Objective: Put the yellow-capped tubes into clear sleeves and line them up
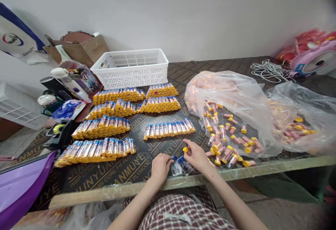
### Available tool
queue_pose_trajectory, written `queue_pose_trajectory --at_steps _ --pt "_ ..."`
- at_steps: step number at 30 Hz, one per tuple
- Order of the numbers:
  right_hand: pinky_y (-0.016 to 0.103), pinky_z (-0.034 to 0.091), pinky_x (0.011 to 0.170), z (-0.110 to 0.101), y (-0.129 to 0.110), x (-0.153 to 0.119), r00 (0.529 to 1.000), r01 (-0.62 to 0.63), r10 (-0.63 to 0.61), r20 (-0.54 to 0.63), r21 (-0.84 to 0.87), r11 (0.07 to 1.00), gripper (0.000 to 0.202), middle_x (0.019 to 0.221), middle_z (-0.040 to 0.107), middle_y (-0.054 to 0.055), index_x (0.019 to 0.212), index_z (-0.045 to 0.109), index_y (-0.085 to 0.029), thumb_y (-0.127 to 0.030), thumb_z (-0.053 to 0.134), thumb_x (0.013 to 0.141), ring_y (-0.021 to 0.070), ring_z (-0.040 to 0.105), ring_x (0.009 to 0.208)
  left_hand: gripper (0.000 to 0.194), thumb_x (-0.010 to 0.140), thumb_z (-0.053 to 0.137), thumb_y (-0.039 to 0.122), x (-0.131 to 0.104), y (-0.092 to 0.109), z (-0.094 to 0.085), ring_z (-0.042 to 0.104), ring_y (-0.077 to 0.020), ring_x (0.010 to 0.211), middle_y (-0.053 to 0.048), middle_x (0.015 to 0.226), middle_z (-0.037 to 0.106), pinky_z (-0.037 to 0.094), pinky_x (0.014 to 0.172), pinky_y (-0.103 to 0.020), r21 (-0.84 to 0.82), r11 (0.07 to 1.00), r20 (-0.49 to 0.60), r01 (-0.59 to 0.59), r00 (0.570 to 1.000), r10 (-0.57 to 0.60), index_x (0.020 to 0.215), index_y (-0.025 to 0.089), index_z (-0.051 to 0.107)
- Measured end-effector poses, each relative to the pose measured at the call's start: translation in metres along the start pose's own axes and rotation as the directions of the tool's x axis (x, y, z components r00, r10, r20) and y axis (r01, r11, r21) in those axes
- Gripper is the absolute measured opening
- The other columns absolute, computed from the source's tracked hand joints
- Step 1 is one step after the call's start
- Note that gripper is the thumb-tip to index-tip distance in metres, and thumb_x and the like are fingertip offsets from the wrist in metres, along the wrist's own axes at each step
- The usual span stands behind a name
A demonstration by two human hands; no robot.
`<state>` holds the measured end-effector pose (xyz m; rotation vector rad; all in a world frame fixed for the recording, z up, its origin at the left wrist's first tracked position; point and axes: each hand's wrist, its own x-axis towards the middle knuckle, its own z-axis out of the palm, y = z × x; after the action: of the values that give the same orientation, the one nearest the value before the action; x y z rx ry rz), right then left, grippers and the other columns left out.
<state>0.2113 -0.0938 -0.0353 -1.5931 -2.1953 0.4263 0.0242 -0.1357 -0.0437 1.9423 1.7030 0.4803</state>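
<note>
My left hand [160, 167] is pinched at the table's front edge, its fingertips on a small blue-topped clear packet [176, 168]. A second such packet [187, 166] lies beside it. My right hand [195, 155] holds a yellow-capped tube [186, 150] between thumb and fingers, just above the second packet. Beyond my hands stretches a row of blue-and-yellow tubes [169, 129]. To the right, loose pink tubes with yellow caps [227, 151] spill from a clear plastic bag [236, 90].
Stacked rows of blue-and-yellow tubes [97, 149] fill the left side. Behind them is a white crate [133, 74]. A tape dispenser [59, 135] and a purple bin [23, 184] are far left. Another bag [309, 107], a white cord [270, 70] and a pink fan [312, 62] are at right.
</note>
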Motion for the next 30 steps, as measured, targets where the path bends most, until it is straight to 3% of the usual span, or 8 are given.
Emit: queue_pose_trajectory --at_steps 6,9,13,17,21,27,30 --pt "0.029 0.048 0.066 -0.023 -0.001 -0.012 0.990 -0.087 0.114 -0.082 0.281 0.956 0.040 0.091 0.060 0.006 0.113 0.055 -0.016 -0.014 0.048 0.074 0.0174 0.058 0.074 0.010 0.081 0.054 0.014 -0.002 -0.001 0.000 0.056 -0.0171 0.079 -0.003 0.080 0.063 0.037 0.069 -0.025 0.053 0.999 -0.039 0.012 0.999 -0.010 0.083 0.020 0.062" --pt "0.028 0.047 0.062 -0.030 -0.006 -0.020 0.987 -0.084 0.130 -0.098 0.380 0.921 0.024 0.092 0.060 0.007 0.100 0.063 -0.018 -0.022 0.050 0.081 0.0159 0.057 0.069 0.009 0.077 0.057 0.011 0.001 -0.001 -0.003 0.054 -0.0164 0.080 -0.002 0.080 0.061 0.037 0.071 -0.025 -0.013 1.000 -0.100 0.013 0.995 -0.015 0.072 0.019 0.057" --pt "0.027 0.046 0.058 -0.034 -0.014 -0.026 0.977 -0.063 0.154 -0.150 0.487 0.871 0.018 0.094 0.060 0.007 0.094 0.066 -0.019 -0.026 0.052 0.084 0.0142 0.056 0.066 0.008 0.075 0.061 0.016 0.009 -0.002 -0.011 0.053 -0.0141 0.069 0.001 0.070 0.058 0.035 0.064 -0.023 -0.139 0.983 -0.064 0.117 0.990 -0.126 0.069 0.018 0.055" --pt "0.028 0.049 0.063 -0.034 -0.018 -0.027 0.972 -0.027 0.144 -0.188 0.515 0.857 0.017 0.095 0.062 0.008 0.092 0.067 -0.019 -0.025 0.054 0.083 0.0164 0.059 0.074 0.016 0.071 0.069 0.029 0.013 -0.006 -0.013 0.053 -0.0159 0.071 0.000 0.077 0.059 0.032 0.063 -0.025 -0.029 0.989 -0.038 0.147 0.988 -0.148 0.077 0.019 0.057" --pt "0.029 0.051 0.064 -0.032 -0.019 -0.029 0.975 -0.022 0.133 -0.177 0.519 0.855 0.017 0.094 0.063 0.009 0.092 0.067 -0.018 -0.024 0.055 0.083 0.0177 0.061 0.076 0.017 0.068 0.071 0.024 0.009 -0.006 -0.007 0.051 -0.0145 0.069 0.001 0.075 0.056 0.030 0.061 -0.024 -0.010 0.989 -0.008 0.148 0.989 -0.149 0.070 0.019 0.055" --pt "0.029 0.051 0.063 -0.029 -0.019 -0.031 0.973 -0.032 0.147 -0.180 0.521 0.853 0.017 0.093 0.063 0.009 0.091 0.067 -0.018 -0.023 0.054 0.082 0.0165 0.060 0.072 0.015 0.067 0.063 0.010 0.003 -0.001 -0.003 0.048 -0.0129 0.067 0.002 0.069 0.052 0.032 0.063 -0.023 -0.141 0.987 -0.103 0.070 0.991 -0.085 0.063 0.018 0.050" --pt "0.030 0.052 0.068 -0.030 -0.020 -0.031 0.973 -0.032 0.146 -0.180 0.520 0.854 0.016 0.094 0.063 0.008 0.091 0.067 -0.019 -0.021 0.053 0.083 0.0176 0.061 0.078 0.015 0.067 0.060 0.011 0.005 0.000 -0.003 0.047 -0.0115 0.061 0.003 0.064 0.051 0.034 0.060 -0.023 -0.337 0.939 -0.112 0.063 0.988 -0.107 0.061 0.018 0.048"
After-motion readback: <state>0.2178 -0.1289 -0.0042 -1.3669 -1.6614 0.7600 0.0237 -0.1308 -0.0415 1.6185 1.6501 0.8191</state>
